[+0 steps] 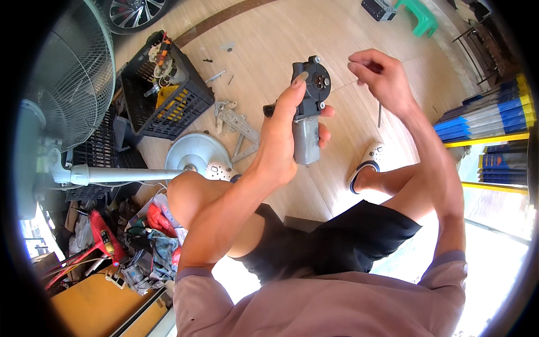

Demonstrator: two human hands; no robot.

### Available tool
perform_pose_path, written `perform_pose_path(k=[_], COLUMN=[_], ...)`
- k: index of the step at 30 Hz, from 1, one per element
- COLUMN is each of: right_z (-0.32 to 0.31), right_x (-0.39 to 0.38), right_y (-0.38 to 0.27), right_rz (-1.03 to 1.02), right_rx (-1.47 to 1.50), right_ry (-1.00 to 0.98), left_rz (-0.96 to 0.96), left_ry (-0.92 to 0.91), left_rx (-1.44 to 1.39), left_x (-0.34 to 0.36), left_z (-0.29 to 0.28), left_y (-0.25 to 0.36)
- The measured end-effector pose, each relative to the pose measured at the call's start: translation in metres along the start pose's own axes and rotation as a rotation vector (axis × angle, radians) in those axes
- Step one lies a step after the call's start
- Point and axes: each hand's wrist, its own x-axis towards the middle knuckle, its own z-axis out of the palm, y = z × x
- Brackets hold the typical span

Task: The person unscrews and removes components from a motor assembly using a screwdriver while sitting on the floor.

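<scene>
My left hand [276,135] grips a small electric gear motor with a black plastic gear housing [310,92] and a silver cylindrical body [306,140]. The thumb lies over the housing, and fingertips show on the far side. Metal bolts or bushings stand out at the housing's edge, around a small toothed gear. To the right of the motor, apart from it, my right hand [384,76] is raised with thumb and fingers curled together. Whatever is between those fingers is hidden. Below its palm a thin dark rod [379,115] shows; whether the hand holds it I cannot tell.
A black plastic crate [182,109] of parts and tools stands at the left, near a metal linkage bracket [238,123] on the tiled floor. A standing fan [78,73] rises beside it. Blue and yellow boxes [488,112] fill the right shelf. A green stool [421,19] stands far right.
</scene>
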Motion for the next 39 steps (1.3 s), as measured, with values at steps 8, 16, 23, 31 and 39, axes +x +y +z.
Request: perform_pose_path(k=[8, 16, 23, 31, 39], right_z=[0.014, 0.032, 0.030, 0.026, 0.028], right_x=[-0.063, -0.057, -0.056, -0.054, -0.053], right_y=[-0.038, -0.027, -0.031, -0.032, -0.035], right_rz=[-0.078, -0.084, -0.113, -0.008, -0.042], right_rx=[0.328, 0.302, 0.271, 0.256, 0.251], right_ry=[-0.035, -0.006, 0.029, -0.013, -0.022], left_rz=[0.082, 0.091, 0.105, 0.101, 0.116], left_ry=[0.081, 0.111, 0.081, 0.107, 0.109], left_rx=[0.166, 0.336, 0.336, 0.400, 0.403], left_x=[0.015, 0.021, 0.025, 0.020, 0.020], left_z=[0.001, 0.006, 0.007, 0.005, 0.005], left_y=[-0.008, -0.016, -0.016, -0.017, -0.018])
